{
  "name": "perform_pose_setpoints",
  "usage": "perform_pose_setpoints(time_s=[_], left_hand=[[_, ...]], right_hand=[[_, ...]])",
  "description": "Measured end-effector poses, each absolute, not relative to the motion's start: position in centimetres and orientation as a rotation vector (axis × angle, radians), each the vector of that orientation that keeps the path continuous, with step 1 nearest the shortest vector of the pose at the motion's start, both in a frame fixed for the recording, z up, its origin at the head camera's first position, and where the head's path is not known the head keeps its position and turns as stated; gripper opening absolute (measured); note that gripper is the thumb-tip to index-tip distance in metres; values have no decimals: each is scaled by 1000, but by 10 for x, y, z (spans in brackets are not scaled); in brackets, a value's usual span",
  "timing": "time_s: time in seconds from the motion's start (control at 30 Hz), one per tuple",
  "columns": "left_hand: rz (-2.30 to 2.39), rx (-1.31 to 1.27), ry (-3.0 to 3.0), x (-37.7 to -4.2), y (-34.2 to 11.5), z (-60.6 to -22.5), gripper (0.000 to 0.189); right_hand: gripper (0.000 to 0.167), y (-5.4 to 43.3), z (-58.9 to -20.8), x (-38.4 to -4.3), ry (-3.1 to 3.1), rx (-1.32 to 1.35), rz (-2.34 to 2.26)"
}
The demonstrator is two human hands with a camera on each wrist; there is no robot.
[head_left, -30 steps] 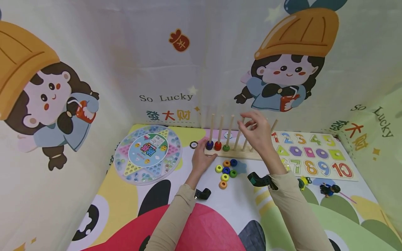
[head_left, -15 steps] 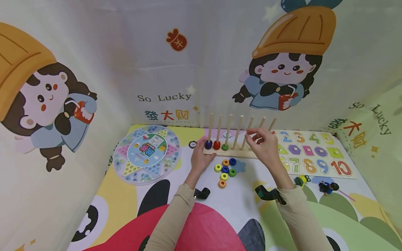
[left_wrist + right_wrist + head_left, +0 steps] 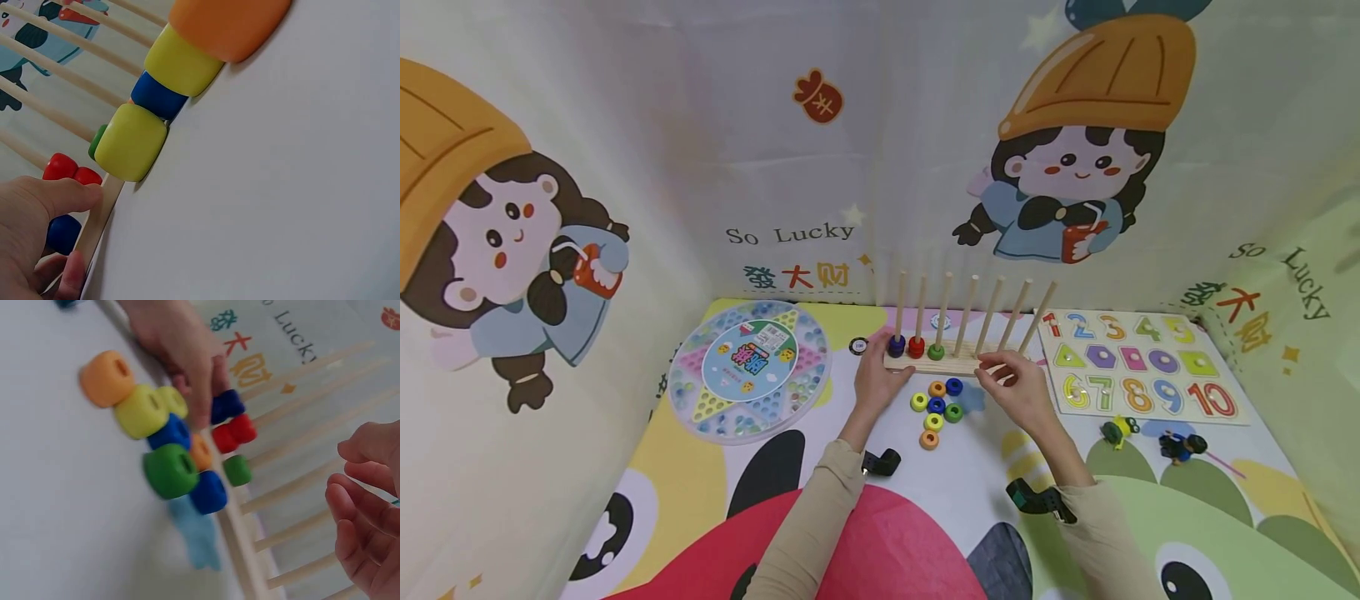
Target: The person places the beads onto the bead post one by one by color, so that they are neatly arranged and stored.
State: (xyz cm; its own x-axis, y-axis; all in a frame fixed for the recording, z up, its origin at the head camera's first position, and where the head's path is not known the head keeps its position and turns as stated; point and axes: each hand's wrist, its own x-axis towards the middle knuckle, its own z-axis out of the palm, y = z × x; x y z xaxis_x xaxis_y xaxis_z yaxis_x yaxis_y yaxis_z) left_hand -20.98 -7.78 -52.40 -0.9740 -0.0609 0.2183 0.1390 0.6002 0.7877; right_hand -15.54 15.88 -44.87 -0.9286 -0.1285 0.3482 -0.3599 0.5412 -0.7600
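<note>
My left hand point(image 3: 877, 385) grips the left end of a wooden peg rack point(image 3: 958, 364), thumb at its front edge. Blue beads point(image 3: 897, 346), red beads point(image 3: 916, 347) and a green bead point(image 3: 936, 352) sit on the three leftmost pegs; the other pegs are bare. My right hand point(image 3: 1018, 390) hovers by the front edge of the rack, right of its middle. In the right wrist view, its fingers point(image 3: 356, 500) are loosely bent with nothing between them. Loose beads lie clustered before the rack: orange point(image 3: 928, 439), yellow point(image 3: 919, 402), blue point(image 3: 953, 386) and green point(image 3: 953, 413).
A round Chinese checkers box point(image 3: 748, 371) lies to the left. On the right is a number and shape puzzle board point(image 3: 1142, 367), with a yellow-green toy figure point(image 3: 1118, 432) and a dark toy figure point(image 3: 1182, 447) in front. A patterned curtain point(image 3: 895, 167) hangs behind.
My right hand has come down from beside the upper pegs, first shifting right, to the rack's front edge. My left hand keeps its grip on the rack's left end.
</note>
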Motion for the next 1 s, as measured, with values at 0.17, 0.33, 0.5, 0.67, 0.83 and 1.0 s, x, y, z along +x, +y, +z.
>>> perform_pose_setpoints(time_s=[0.17, 0.33, 0.5, 0.67, 0.83, 1.0], left_hand=[[-1291, -51, -2624, -209, -78, -523, 69], [-1283, -42, -2628, -209, -78, -523, 69], [-1288, -42, -2625, -209, -78, -524, 69], [-1281, -38, -2636, -209, -78, -524, 69], [-1295, -57, -2618, -208, -78, -523, 69], [-1312, -63, -2608, -208, -78, -522, 70]], right_hand=[[25, 160, -466, -150, -2602, 433, 1394], [28, 160, -481, -145, -2674, 488, 1427], [29, 159, -492, -141, -2730, 549, 1467], [31, 155, -499, -139, -2747, 607, 1477], [30, 149, -502, -138, -2740, 614, 1469], [27, 148, -502, -139, -2763, 592, 1418]])
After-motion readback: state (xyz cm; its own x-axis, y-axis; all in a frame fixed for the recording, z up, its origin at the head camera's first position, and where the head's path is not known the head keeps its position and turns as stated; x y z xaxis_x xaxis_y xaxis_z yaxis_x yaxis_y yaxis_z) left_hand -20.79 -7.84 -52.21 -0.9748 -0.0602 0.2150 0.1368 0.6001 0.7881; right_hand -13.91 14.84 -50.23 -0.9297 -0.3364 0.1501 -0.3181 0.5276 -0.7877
